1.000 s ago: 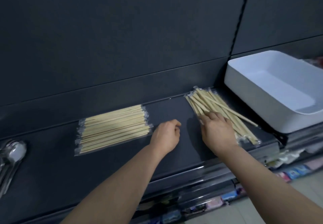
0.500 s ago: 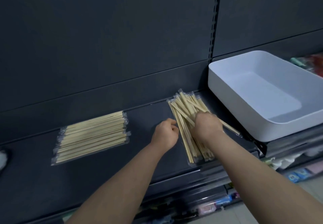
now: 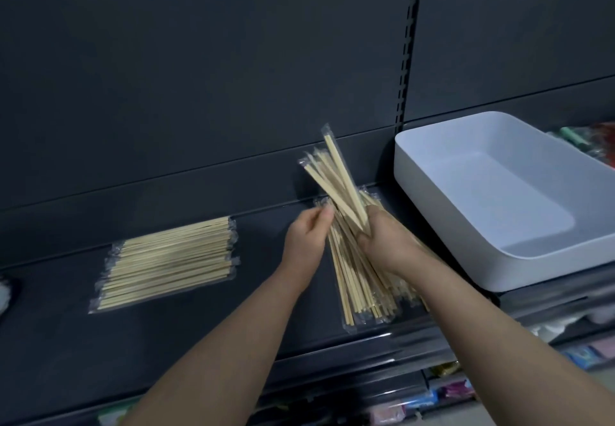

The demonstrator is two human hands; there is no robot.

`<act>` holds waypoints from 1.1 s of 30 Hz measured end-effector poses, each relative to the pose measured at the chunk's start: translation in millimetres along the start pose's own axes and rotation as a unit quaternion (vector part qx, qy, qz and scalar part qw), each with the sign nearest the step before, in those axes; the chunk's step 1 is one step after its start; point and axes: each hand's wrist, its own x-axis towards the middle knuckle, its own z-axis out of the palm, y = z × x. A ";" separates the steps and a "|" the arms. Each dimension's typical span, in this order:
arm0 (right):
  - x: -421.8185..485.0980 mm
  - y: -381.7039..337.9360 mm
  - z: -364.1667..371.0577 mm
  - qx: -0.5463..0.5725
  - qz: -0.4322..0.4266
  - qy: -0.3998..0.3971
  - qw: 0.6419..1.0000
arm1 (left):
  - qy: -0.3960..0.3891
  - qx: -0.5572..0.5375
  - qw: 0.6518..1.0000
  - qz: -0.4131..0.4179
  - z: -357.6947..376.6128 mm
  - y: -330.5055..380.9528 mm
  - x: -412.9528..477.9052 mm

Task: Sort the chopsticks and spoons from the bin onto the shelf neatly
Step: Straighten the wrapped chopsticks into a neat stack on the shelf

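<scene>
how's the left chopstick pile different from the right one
The left pile lies in a neat, parallel row; the right pile is fanned and crossed. The left pile runs sideways, untouched; the right pile runs front to back, some held raised in the right hand. Both are wrapped wooden chopsticks.

The chopsticks (image 3: pixel 336 186) in my right hand (image 3: pixel 386 242) are pale bare wood, each pair sealed in a thin, clear, glinting plastic sleeve. The neat stack (image 3: pixel 169 259) looks the same. The shelf (image 3: pixel 66 342) is dark, matt painted metal, and the bin (image 3: pixel 432 199) is smooth white plastic with a faint sheen.
</scene>
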 end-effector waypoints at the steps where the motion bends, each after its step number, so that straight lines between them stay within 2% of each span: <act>1: -1.8 -2.0 3.4 0.002 -0.023 -0.005 1.000 | -0.008 -0.058 0.998 -0.007 -1.4 8.2 0.0; 4: -7.2 -13.4 14.2 0.032 -0.089 -0.020 0.995 | 0.025 -0.129 0.991 -0.002 -9.7 30.1 4.3; 7: -8.7 -35.5 19.8 0.090 -0.141 -0.008 0.986 | 0.016 -0.161 0.985 0.056 -20.3 54.5 5.5; 11: -2.8 -63.0 21.8 0.245 -0.176 -0.041 0.952 | -0.003 -0.109 0.981 0.159 -37.7 79.1 3.7; 13: 3.4 -66.5 27.1 0.276 -0.172 -0.067 0.943 | -0.005 -0.087 0.983 0.160 -47.0 76.0 2.9; 19: -0.1 -52.3 59.1 0.243 -0.105 -0.108 0.958 | -0.005 -0.083 0.994 0.070 -61.1 41.2 -3.8; 28: -6.4 -54.1 64.2 0.271 -0.086 -0.148 0.947 | -0.012 -0.100 0.989 0.110 -57.4 47.4 -5.6; 31: -5.8 -57.9 67.9 0.248 -0.085 -0.133 0.956 | 0.020 -0.129 0.986 0.100 -72.1 42.8 -5.8; 33: -5.9 -67.5 75.1 0.193 -0.094 -0.131 0.968 | 0.047 -0.163 0.983 0.068 -88.8 35.4 -4.0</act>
